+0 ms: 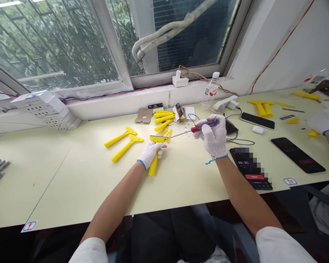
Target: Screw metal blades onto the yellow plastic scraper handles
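Observation:
My left hand (151, 153), in a white knit glove, is closed around a yellow scraper (152, 168). A metal blade runs along the scraper's head, which points away from me. Gloved as well, my right hand (216, 137) grips a screwdriver (204, 126) by its purple and red handle. The shaft slants left, and its tip is at the scraper's head; whether it sits in a screw is too small to tell. Just beyond the head lies a small yellow piece (169, 136). Two yellow scrapers, one nearer (126, 149) and one farther (119, 138), rest left of my left hand.
Several yellow handles (163, 118) lie by the wall beside a cardboard piece (144, 115). White boxes (48, 109) are stacked at left. Phones (250, 168), cables and a water bottle (210, 91) occupy the right. Another person's gloved hand (325, 118) is at the far right.

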`<state>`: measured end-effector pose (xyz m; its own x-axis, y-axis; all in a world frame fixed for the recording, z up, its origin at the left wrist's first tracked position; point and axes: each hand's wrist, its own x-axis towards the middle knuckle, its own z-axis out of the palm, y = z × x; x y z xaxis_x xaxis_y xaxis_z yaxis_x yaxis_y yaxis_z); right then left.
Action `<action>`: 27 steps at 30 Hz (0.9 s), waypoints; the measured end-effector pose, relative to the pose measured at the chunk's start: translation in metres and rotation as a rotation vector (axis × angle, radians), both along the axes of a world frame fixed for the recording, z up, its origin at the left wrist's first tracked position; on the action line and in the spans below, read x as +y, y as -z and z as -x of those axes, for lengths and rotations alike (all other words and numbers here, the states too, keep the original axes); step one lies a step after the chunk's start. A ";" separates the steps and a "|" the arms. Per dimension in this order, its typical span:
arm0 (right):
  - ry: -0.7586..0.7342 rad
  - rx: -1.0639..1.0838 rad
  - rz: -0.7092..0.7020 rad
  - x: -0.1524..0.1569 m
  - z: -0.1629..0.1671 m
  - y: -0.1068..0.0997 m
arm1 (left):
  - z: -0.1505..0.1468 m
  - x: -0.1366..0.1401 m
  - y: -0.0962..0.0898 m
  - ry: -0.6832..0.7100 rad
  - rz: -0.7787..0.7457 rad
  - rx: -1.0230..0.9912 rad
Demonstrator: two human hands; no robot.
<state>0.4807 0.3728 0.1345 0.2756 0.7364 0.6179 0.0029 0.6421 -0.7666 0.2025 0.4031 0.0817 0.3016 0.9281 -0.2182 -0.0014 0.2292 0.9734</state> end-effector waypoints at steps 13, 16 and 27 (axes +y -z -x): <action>-0.005 0.010 0.037 0.003 -0.003 0.004 | -0.003 -0.007 -0.013 0.009 0.012 0.031; -0.021 0.011 0.061 0.004 -0.005 0.004 | -0.003 -0.008 -0.014 0.008 0.022 0.034; -0.141 -0.044 0.029 -0.009 -0.002 -0.003 | -0.003 -0.001 -0.001 0.006 0.015 0.073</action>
<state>0.4826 0.3633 0.1378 0.1415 0.7837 0.6048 -0.0514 0.6160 -0.7861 0.2051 0.4020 0.0825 0.2897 0.9229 -0.2535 0.0711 0.2434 0.9673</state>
